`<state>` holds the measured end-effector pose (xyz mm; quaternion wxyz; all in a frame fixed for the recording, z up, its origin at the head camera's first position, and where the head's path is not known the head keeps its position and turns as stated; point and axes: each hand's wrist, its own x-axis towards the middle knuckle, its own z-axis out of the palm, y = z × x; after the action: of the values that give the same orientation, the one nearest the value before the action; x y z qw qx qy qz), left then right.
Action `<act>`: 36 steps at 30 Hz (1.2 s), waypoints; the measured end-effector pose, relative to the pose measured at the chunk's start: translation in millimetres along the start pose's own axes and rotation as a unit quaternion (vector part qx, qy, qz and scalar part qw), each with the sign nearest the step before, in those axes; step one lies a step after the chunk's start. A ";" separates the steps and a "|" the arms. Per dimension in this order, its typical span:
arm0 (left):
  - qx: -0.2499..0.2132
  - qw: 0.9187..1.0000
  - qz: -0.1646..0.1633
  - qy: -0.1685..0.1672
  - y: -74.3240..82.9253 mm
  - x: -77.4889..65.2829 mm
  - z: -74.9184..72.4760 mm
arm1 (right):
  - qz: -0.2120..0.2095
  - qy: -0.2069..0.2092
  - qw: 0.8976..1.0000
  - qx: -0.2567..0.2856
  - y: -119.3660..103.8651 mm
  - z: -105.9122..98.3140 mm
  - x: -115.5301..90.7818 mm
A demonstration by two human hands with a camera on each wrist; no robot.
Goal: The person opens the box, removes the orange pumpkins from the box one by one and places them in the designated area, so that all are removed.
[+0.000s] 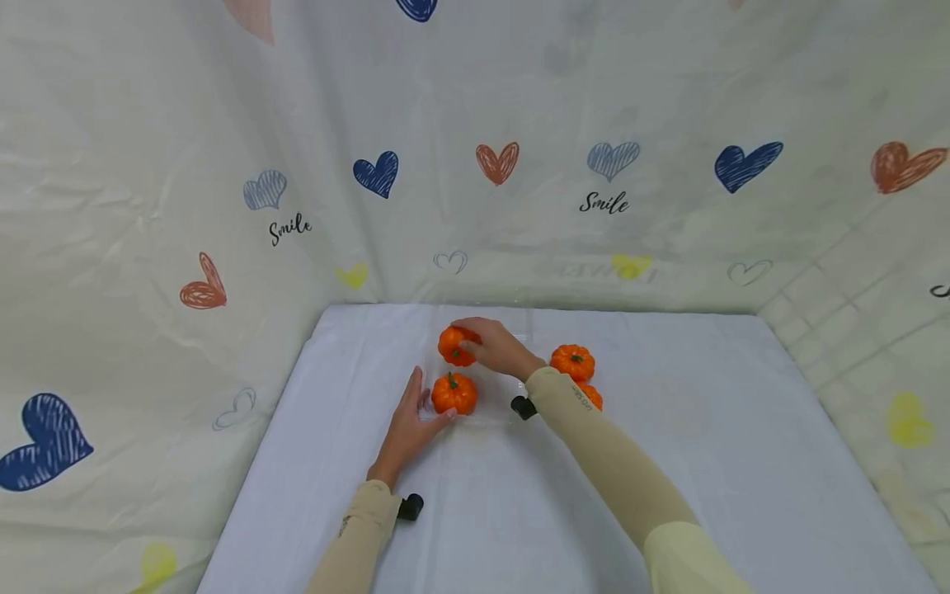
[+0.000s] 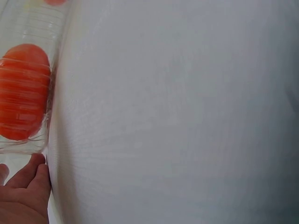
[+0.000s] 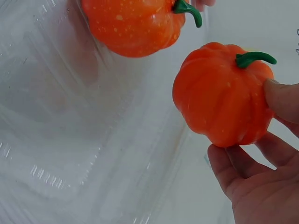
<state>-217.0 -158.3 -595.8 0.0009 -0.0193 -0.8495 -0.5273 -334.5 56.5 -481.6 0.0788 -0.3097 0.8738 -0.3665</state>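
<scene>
Right hand [image 1: 500, 346]: fingers curled round a pumpkin [image 3: 219, 95], held just beyond a second pumpkin [image 1: 456, 396]; contact with the clear container [image 3: 51, 149] cannot be determined. The second pumpkin sits inside that container. Left hand [image 1: 411, 431]: fingers extended, spread at the container's near left corner. Two further pumpkins [image 1: 572, 361] lie on the surface [image 1: 698, 445], beside the right forearm [image 1: 616, 470].

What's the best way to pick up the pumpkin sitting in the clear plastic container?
Probably grip the pumpkin across its round, ribbed body, coming from above: a wall of the clear container stands beside it. The thin, curved green stem looks a poorer hold.
</scene>
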 end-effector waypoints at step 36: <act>0.009 1.000 -0.009 -0.011 -5.6 -0.1 1.1 | 0.046 0.074 0.996 0.025 33.9 -63.9 -63.1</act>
<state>-217.0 -159.8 -601.2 -0.0131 -0.0173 -0.8545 -0.5190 -324.0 150.4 -464.7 0.0386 -0.2396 0.8812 -0.4057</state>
